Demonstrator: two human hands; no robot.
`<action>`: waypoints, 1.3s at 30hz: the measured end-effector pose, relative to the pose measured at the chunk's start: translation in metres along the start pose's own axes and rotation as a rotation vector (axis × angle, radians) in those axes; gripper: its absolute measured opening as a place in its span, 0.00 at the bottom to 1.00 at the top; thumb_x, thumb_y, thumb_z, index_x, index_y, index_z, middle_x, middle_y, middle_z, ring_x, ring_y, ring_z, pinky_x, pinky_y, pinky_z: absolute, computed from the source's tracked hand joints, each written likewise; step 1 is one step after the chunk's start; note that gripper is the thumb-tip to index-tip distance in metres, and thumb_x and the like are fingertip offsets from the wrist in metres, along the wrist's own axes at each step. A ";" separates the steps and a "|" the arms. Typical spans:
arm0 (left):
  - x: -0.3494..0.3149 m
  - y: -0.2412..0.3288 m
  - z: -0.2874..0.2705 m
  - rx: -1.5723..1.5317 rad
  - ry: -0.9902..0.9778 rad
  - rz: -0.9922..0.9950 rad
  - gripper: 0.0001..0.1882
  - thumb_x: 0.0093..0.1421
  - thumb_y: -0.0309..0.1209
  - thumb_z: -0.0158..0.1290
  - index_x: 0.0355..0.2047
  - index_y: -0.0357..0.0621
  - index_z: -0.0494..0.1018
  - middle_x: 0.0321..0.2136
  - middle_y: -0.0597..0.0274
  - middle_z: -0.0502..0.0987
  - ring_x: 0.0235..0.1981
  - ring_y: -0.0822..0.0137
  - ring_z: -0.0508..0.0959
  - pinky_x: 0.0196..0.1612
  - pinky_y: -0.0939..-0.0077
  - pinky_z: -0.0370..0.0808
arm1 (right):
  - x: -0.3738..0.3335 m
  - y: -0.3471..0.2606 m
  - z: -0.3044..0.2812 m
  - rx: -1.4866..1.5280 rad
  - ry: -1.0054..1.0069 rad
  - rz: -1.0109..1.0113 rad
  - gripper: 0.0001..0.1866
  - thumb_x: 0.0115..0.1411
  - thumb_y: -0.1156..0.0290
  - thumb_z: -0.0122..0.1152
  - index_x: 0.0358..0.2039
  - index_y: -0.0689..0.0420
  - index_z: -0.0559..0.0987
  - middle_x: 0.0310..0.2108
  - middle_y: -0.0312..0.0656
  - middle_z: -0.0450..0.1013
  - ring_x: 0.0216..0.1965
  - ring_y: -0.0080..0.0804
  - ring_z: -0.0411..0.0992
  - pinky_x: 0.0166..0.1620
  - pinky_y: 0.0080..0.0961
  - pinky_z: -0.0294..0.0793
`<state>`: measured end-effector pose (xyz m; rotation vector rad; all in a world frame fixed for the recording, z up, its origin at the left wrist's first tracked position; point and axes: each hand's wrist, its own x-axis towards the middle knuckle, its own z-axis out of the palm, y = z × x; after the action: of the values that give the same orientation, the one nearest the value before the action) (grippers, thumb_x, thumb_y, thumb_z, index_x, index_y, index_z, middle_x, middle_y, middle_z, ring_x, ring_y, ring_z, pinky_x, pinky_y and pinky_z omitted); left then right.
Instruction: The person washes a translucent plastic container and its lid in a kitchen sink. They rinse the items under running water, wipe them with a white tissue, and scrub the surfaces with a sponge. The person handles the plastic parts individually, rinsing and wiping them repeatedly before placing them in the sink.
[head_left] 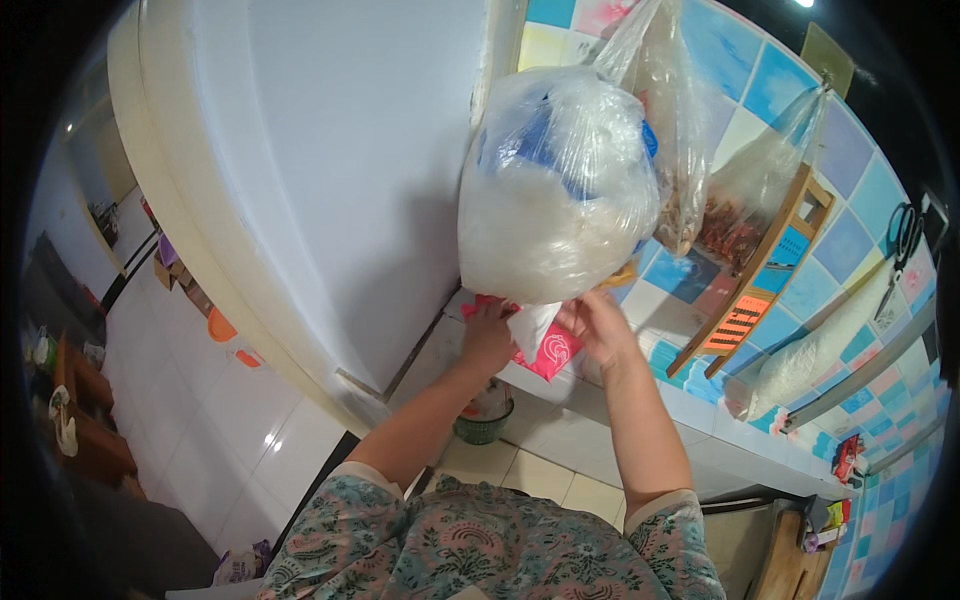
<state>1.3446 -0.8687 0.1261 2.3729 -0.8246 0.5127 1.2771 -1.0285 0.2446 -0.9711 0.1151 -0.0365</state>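
A pink tissue packet [556, 350] with a white print lies on the narrow tiled ledge, below a big hanging clear plastic bag [560, 210]. My left hand [488, 342] grips the packet's left side, its fingertips partly hidden. From the packet a white tissue [532, 322] sticks up between my two hands. My right hand [597, 325] is closed at the tissue's right edge, with its fingertips partly out of sight. The bulging bag, stuffed with white and blue plastic, hangs just above both hands.
Two more clear bags hang on the tiled wall, one holding reddish-brown dried food [735, 225]. Right of them lean a wooden rack [755, 275] and a long white sack [815, 355]; scissors [905, 240] hang beyond. A green basket [484, 428] stands below the ledge. A white panel [330, 150] rises at left.
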 end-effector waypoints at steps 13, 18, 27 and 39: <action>-0.001 0.011 -0.008 -0.097 0.063 0.255 0.21 0.48 0.26 0.52 0.45 0.53 0.74 0.48 0.67 0.70 0.49 0.61 0.66 0.49 0.58 0.62 | -0.101 0.046 -0.063 0.414 0.242 0.031 0.12 0.61 0.69 0.41 0.37 0.62 0.70 0.35 0.43 0.73 0.38 0.36 0.73 0.47 0.35 0.72; 0.010 0.019 -0.019 0.055 0.012 0.445 0.22 0.46 0.24 0.51 0.45 0.50 0.74 0.45 0.66 0.73 0.49 0.62 0.68 0.51 0.60 0.61 | -0.118 0.049 -0.057 0.519 0.226 -0.049 0.14 0.62 0.68 0.41 0.41 0.64 0.70 0.39 0.46 0.73 0.42 0.37 0.73 0.48 0.34 0.72; -0.034 0.095 -0.030 -1.444 -0.904 -0.004 0.23 0.59 0.25 0.51 0.55 0.43 0.63 0.46 0.62 0.71 0.46 0.73 0.71 0.49 0.77 0.68 | -0.177 0.058 -0.023 0.346 0.357 -0.245 0.22 0.56 0.82 0.52 0.51 0.59 0.62 0.43 0.43 0.70 0.45 0.31 0.71 0.46 0.26 0.74; -0.131 0.260 -0.040 -1.212 -1.220 0.397 0.05 0.59 0.25 0.50 0.36 0.40 0.71 0.37 0.64 0.73 0.37 0.73 0.71 0.44 0.78 0.69 | -0.410 0.125 -0.044 -0.035 1.054 -0.473 0.11 0.58 0.75 0.58 0.41 0.60 0.73 0.29 0.33 0.73 0.29 0.18 0.69 0.31 0.17 0.69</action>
<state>1.0714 -0.9546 0.1895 1.1384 -1.4904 -1.1502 0.8621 -0.9601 0.1502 -0.9104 0.8505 -0.9876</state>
